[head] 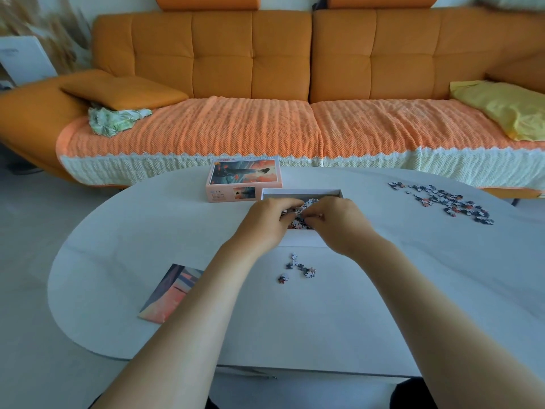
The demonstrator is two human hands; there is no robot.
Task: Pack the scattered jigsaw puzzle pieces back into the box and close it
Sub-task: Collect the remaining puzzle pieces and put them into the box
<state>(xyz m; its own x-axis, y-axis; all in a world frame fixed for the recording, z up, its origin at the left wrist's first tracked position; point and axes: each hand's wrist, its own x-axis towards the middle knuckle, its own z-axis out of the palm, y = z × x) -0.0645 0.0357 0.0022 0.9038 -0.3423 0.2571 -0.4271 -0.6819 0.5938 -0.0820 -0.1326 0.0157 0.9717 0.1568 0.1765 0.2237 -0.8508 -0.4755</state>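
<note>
both hands met over the open box [300, 192], which sat on the table [147, 231] just in front of the person. left hand [267, 221] reached in from the left, its fingers [287, 205] curled down into the pieces inside. right hand [339, 221] came in from the right, fingertips [314, 215] bent and pinched close among the same pieces. whether either hand actually gripped pieces, i could not tell; the fingers hid that. the two hands were nearly touching at the fingertips, above the near half of the box.

pieces in the box [308, 203] showed as a mottled heap of white, dark and reddish bits between and beyond the fingers. the near wall of the box was mostly covered by the hands.

a small cluster [299, 267] of loose pieces lay on the table just near of the box, between the two forearms. a larger scatter [445, 201] spread over the right part of the table, well apart from the box.

the lid [244, 180], printed with a sunset scene, rested face up just beyond and left of the box, its corner close to the box's far left corner. a picture sheet [166, 293] in orange and grey tones lay flat near the left table edge, partly under the left forearm.

beyond the table stood an orange sofa [250, 54] with a knitted throw [236, 128], an orange cushion [124, 91] at left and a yellow pillow [507, 107] at right.
</note>
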